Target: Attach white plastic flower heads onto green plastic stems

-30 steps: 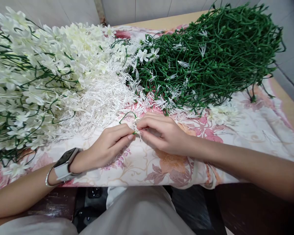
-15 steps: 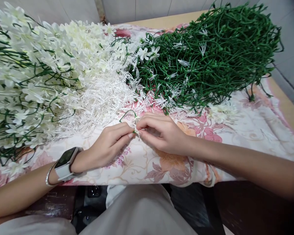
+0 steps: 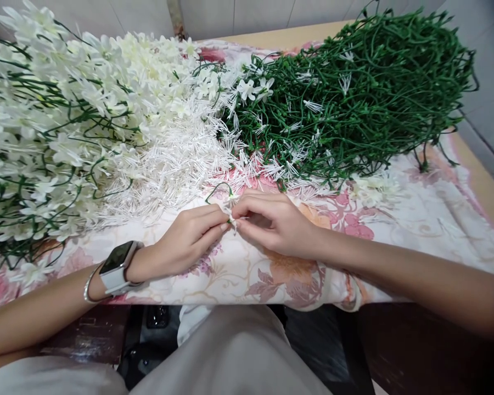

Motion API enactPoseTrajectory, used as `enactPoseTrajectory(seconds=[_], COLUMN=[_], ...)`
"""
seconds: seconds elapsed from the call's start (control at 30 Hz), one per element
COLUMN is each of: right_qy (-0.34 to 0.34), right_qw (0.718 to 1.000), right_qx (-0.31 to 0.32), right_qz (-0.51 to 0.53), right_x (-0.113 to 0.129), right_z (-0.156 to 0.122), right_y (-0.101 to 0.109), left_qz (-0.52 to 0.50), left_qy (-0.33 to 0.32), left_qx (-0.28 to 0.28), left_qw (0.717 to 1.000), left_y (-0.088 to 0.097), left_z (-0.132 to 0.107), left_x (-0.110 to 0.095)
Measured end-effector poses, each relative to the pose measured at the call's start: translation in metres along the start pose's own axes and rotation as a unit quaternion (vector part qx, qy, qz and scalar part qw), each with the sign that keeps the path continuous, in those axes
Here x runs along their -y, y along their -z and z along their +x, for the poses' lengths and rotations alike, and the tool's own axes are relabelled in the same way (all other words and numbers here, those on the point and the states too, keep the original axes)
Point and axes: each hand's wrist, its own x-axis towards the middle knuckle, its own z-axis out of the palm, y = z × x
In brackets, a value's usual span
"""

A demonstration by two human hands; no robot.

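My left hand [image 3: 191,238] pinches a green artificial flower stem [image 3: 213,189] that curves up behind the fingertips, with a small white flower on it. My right hand [image 3: 278,222] is closed in a pinch at the same spot, fingertips almost meeting the left ones. Thin white strands, like a stamen piece [image 3: 234,224], show between the fingertips; their exact hold is partly hidden. Just beyond both hands lies a heap of loose white stamens [image 3: 164,170].
Finished-looking white artificial flowers [image 3: 66,148] are piled at the left. A large bundle of bare green stems [image 3: 374,99] fills the back right. Pale loose petals [image 3: 376,189] lie in front of it. A floral cloth [image 3: 230,280] covers the table.
Both hands keep their pinch at nearly the same place. The left forearm and the view have shifted slightly; otherwise little differs.
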Motion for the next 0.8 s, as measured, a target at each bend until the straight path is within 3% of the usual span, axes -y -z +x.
enactPoseTrajectory(seconds=[0.17,0.4,0.6,0.8], right_qy=[0.015,0.047,-0.028,-0.078], right_qw=[1.0,0.994,0.967,0.958], right_qx=[-0.007,-0.094,-0.251,-0.276], right_qz=[-0.027,-0.012,-0.027,-0.01], right_x=[0.002,0.007,0.002,-0.016], right_z=[0.0,0.002,0.009,0.015], right_y=[-0.001,0.004,0.035,0.044], left_qz=[0.007,0.025,0.146,0.244], left_qy=[0.002,-0.014,-0.091,-0.165], left_qx=[-0.006,-0.028,-0.079,-0.123], left_qw=[1.0,0.999,0.982,0.948], left_y=[0.001,0.001,-0.002,-0.006], left_z=[0.001,0.001,-0.005,-0.01], left_x=[-0.002,-0.003,-0.001,-0.004])
